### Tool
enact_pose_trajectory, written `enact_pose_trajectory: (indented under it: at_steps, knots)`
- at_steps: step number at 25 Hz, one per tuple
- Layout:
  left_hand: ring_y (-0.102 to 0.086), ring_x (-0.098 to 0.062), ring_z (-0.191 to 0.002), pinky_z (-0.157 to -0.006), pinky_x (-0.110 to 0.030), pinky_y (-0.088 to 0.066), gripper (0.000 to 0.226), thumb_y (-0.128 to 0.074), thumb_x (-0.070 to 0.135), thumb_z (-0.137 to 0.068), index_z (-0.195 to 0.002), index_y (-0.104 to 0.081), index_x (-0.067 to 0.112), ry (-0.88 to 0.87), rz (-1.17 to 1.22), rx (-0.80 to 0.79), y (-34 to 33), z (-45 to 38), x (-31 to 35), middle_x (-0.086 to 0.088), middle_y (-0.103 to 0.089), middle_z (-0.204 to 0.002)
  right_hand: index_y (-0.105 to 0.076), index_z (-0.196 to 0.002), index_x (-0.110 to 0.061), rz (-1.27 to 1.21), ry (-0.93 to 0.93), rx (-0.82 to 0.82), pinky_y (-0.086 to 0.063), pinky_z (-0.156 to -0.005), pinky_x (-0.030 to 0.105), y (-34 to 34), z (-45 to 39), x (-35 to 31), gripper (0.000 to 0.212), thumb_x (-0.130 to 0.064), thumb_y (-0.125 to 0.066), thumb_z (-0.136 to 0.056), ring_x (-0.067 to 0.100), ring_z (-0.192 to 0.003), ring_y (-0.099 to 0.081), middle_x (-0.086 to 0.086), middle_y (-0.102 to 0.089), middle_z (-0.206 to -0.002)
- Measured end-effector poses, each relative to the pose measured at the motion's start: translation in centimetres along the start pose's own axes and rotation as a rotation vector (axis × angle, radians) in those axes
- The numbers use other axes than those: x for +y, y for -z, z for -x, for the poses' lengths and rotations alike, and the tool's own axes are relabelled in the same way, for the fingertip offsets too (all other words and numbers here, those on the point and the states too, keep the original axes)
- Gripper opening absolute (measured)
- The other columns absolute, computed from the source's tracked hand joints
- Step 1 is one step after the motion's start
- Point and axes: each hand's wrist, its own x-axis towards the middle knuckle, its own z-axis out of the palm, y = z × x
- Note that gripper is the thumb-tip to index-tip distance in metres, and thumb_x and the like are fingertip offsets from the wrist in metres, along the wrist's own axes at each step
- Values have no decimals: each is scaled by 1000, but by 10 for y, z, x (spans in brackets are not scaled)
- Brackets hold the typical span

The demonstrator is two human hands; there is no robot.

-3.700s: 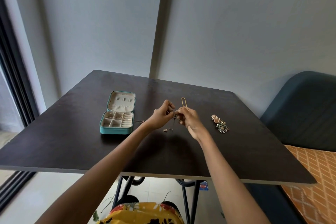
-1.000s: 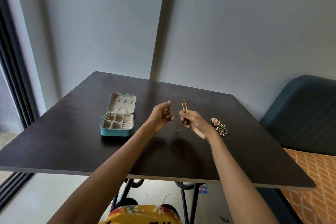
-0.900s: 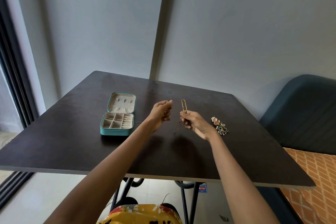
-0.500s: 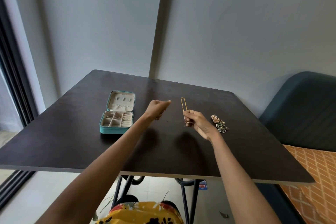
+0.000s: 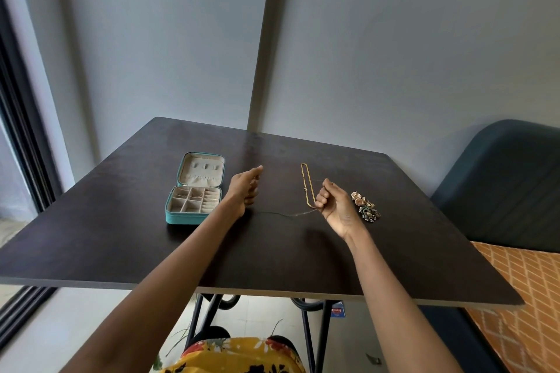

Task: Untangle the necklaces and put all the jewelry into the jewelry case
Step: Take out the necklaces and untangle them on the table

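A thin dark necklace chain (image 5: 285, 214) stretches in a line just above the table between my two hands. My left hand (image 5: 245, 189) holds its left end with curled fingers, the index finger pointing forward. My right hand (image 5: 335, 206) grips the right end in a loose fist, palm up. A gold necklace (image 5: 305, 182) lies folded in a long loop on the table, its near end right beside my right fingers. The teal jewelry case (image 5: 181, 218) stands open to the left of my left hand, its cream compartments showing thin chains.
A small heap of earrings and beaded pieces (image 5: 365, 207) lies on the dark table (image 5: 121, 236) just right of my right hand. A dark blue chair (image 5: 500, 185) and an orange patterned cushion (image 5: 521, 288) stand at the right. The wall is close behind the table.
My hands have moved apart, left hand toward the case and right hand toward the heap. The thin chain that hung bunched between them now runs drawn out in a line.
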Motion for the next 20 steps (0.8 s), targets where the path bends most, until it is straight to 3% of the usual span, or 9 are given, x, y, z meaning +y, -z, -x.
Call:
enact_pose_trajectory:
  at_steps: [5,9,11,15,18,20]
  knots:
    - [-21,-7,-34,-36,-16,-13,46,-54,36,-92,-54,-33,23,-11,81,9,7,-6,7,9,-28,-40,-54,-77,-13,-102,-56,11,-52,-51,20,3,5,-2,22,-16,-46,-97,8,-52,-57,-1,-59,-62]
    - [-17,-7,-30,-37,-17,-8,46,-40,34,-97,-55,-25,23,18,218,22,11,-11,13,8,-24,-37,-59,-83,-12,-303,-51,28,-56,-56,22,4,7,-5,25,-23,-43,-98,13,-63,-68,4,-70,-72]
    - [-16,-7,-30,-37,-15,-7,47,-35,34,-99,-55,-24,21,26,171,-13,14,-12,17,8,-23,-37,-61,-85,-12,-358,-41,0,-58,-62,26,8,7,-9,30,-28,-40,-99,17,-68,-70,6,-71,-76]
    - [-18,-7,-33,-37,-14,-11,46,-35,35,-98,-55,-27,21,-45,-194,-28,11,-16,25,4,-25,-47,-66,-79,-11,-435,17,-22,-56,-80,42,11,4,-15,37,-29,-40,-98,21,-69,-69,6,-70,-73]
    - [-32,-12,-38,-40,-19,-27,55,-34,39,-100,-52,-45,14,-116,-731,-106,3,-24,29,1,-41,-47,-67,-77,-15,-412,51,14,-57,-75,34,12,2,-21,35,-28,-42,-97,16,-60,-63,0,-61,-58]
    - [-46,-14,-44,-52,-23,-42,61,-32,39,-101,-55,-61,11,-134,-1061,-219,-2,-30,30,-2,-57,-54,-62,-82,-16,-351,62,3,-55,-67,27,10,3,-26,28,-27,-41,-97,13,-56,-58,-3,-55,-53]
